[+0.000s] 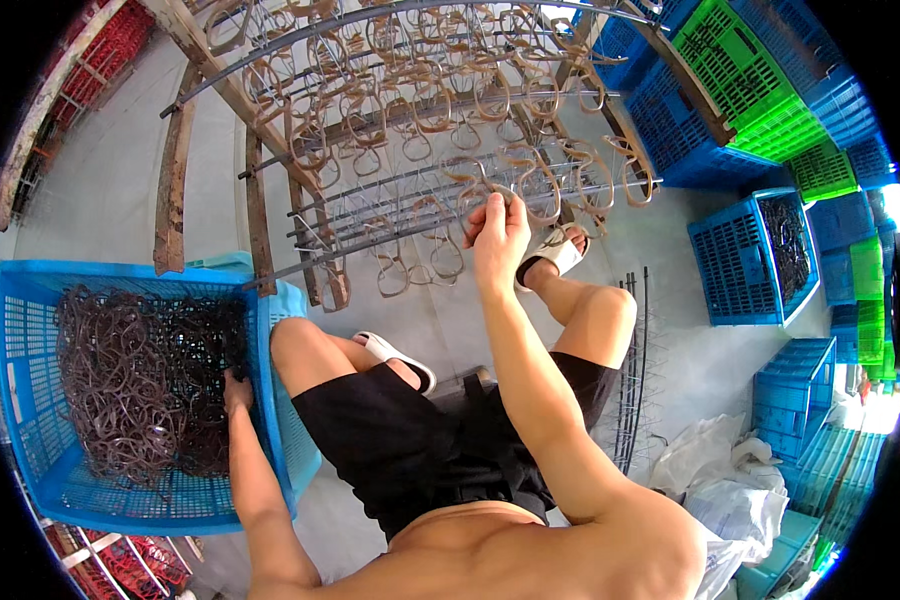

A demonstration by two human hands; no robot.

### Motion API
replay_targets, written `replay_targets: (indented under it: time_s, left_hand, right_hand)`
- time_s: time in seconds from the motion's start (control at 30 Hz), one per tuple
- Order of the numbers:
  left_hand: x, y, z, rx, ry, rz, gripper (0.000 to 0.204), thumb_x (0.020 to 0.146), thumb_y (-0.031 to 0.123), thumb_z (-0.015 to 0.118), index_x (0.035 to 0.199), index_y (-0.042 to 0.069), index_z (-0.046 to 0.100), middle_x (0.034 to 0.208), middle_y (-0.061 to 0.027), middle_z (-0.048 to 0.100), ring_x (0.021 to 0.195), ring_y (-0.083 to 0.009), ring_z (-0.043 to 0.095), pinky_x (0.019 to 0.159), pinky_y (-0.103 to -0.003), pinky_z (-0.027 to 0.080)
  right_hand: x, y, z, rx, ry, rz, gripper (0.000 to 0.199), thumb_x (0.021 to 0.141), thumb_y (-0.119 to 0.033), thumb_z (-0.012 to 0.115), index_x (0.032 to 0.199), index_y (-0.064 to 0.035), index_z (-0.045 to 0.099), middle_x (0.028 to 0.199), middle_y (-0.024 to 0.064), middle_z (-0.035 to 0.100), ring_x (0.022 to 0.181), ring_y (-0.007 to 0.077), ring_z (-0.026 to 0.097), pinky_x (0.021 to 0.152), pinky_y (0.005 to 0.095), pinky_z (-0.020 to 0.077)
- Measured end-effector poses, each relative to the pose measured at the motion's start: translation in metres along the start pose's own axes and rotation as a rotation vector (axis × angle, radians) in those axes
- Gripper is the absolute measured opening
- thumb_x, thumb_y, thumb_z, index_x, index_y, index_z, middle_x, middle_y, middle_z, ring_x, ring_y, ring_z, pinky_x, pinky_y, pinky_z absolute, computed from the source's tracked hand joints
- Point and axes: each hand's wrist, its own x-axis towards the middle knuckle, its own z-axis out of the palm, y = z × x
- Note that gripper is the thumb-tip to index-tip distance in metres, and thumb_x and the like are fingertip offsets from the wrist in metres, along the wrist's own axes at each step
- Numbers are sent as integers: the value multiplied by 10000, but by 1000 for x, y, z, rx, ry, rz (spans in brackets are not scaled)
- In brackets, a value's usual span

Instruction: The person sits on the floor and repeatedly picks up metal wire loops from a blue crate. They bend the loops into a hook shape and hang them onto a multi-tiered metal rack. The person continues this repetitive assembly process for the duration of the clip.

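Note:
My right hand (500, 240) is raised to a rack, its fingers pinched on a brown eyeglass frame (475, 180) at the end of a lower rod (390, 236). More brown eyeglass frames hang in rows along the rods above and around it. Low on the left, my left hand (237, 392) reaches over the inner right side of a blue plastic basket (120, 270). Its fingertips meet darker eyeglass frames there, and shadow hides what they do. A tangled heap of dark brown eyeglass frames (120, 385) fills much of this basket.
Wooden posts (175, 180) support the rack in front of my knees. Another blue basket (740, 265) of dark frames stands at right, near stacked green crates (745, 80). Thin metal rods (632, 390) lie beside my right leg; plastic bags (730, 500) lie lower right.

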Motion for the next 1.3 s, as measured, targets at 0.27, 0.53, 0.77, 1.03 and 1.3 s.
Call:
replay_targets:
  time_s: [0.27,0.53,0.77,1.03,1.3]
  left_hand:
    - [-46,22,-11,83,65,-62,275,848,238,553,1079,94,511,1084,-150,613,1070,-373,524,903,-586,302]
    - [-80,-12,1,76,639,68,328,798,179,626,1041,20,474,923,-191,566,999,-378,513,874,-507,376]
    - [-81,-11,-13,-82,128,-162,523,873,357,490,1281,53,367,1154,-268,551,1046,-444,532,873,-507,421]
    - [-64,-29,4,-210,103,-84,508,867,298,514,1276,34,366,1138,-289,547,1026,-458,533,880,-475,421]
    - [-42,-56,23,-582,308,-293,657,847,201,561,1330,-42,190,1250,-360,399,1098,-454,480,962,-447,375]
  right_hand:
    - [8,-9,-3,24,16,107,239,913,-234,539,748,-64,510,536,-2,436,404,90,399,346,240,343]
    - [8,-15,1,61,-52,154,175,893,-173,560,788,-33,553,520,-8,435,393,63,369,329,237,303]
    - [18,-13,-6,3,-102,123,206,899,-189,564,751,-51,531,527,-6,442,398,73,385,338,240,307]
    - [16,-6,-10,-7,-96,72,301,929,-257,520,693,-71,491,513,-7,438,400,76,383,336,240,303]
    - [9,-6,4,-133,-88,26,287,915,-209,537,680,-49,502,493,1,468,388,67,404,337,231,304]
